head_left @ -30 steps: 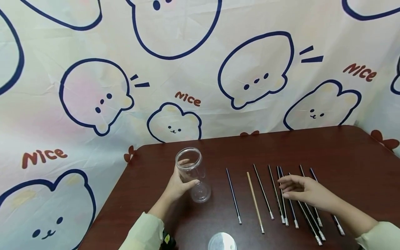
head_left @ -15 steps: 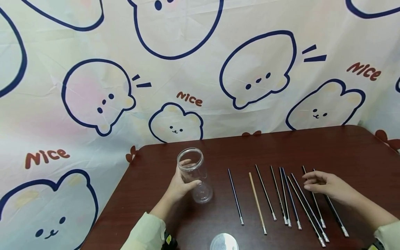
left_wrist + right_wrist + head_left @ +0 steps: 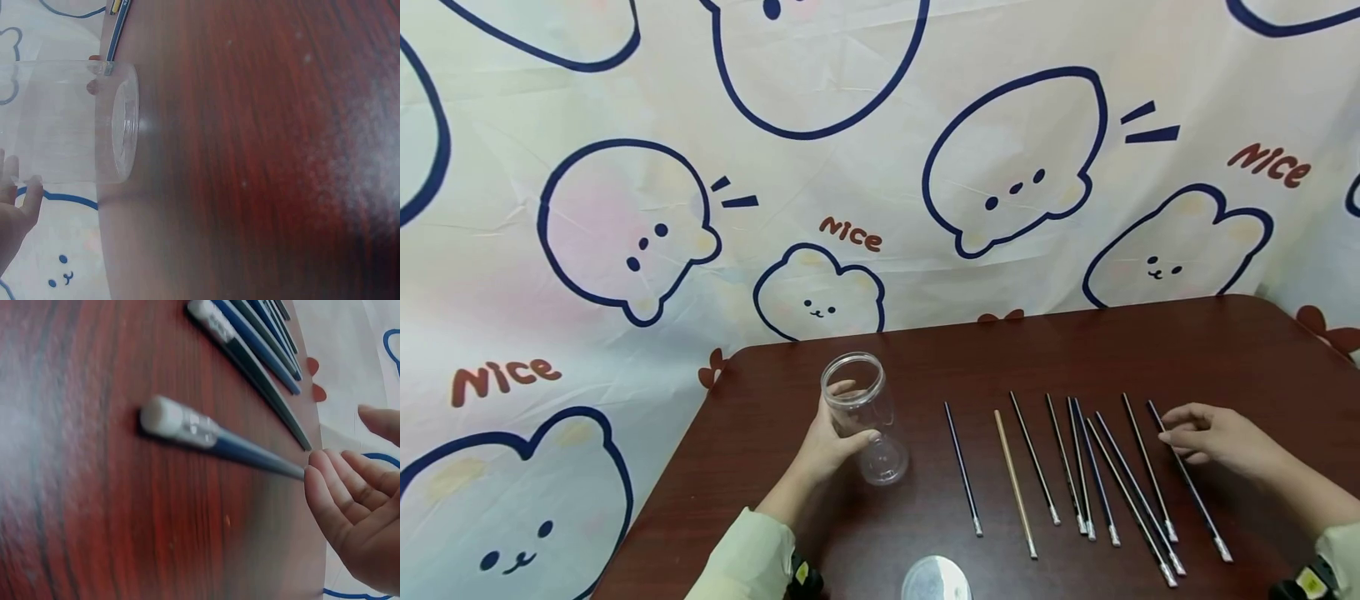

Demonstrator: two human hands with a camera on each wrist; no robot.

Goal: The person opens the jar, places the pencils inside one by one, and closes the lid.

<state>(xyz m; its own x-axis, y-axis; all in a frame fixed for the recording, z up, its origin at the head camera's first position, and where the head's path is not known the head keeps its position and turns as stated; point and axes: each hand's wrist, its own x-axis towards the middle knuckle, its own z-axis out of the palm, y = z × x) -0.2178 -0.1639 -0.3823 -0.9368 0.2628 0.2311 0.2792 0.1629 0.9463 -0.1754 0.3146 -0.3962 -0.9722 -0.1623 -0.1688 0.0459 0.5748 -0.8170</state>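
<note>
A clear plastic jar (image 3: 880, 442) without a lid stands upright on the table, left of the pencils. My left hand (image 3: 827, 442) grips its side, thumb in front and fingers round the back. In the left wrist view the jar (image 3: 62, 125) appears sideways, with fingertips (image 3: 32, 187) against its wall. At the far right, my right hand (image 3: 1225, 437) is over the upper part of a dark blue pencil (image 3: 1198, 496) with a white eraser. The right wrist view shows the thumb (image 3: 378, 422) apart from the fingers, whose tips are close to that pencil (image 3: 250, 453); contact is unclear.
Several dark pencils (image 3: 1138, 504) lie spread in a row, erasers toward me, with one tan pencil (image 3: 1017, 483) among them. A round, clear lid (image 3: 936, 579) lies at the near edge of view. Behind the brown table (image 3: 925, 367) hangs a printed cloth (image 3: 880, 183).
My right hand has moved right across the pencils to the rightmost one. The left hand and the jar have stayed in place.
</note>
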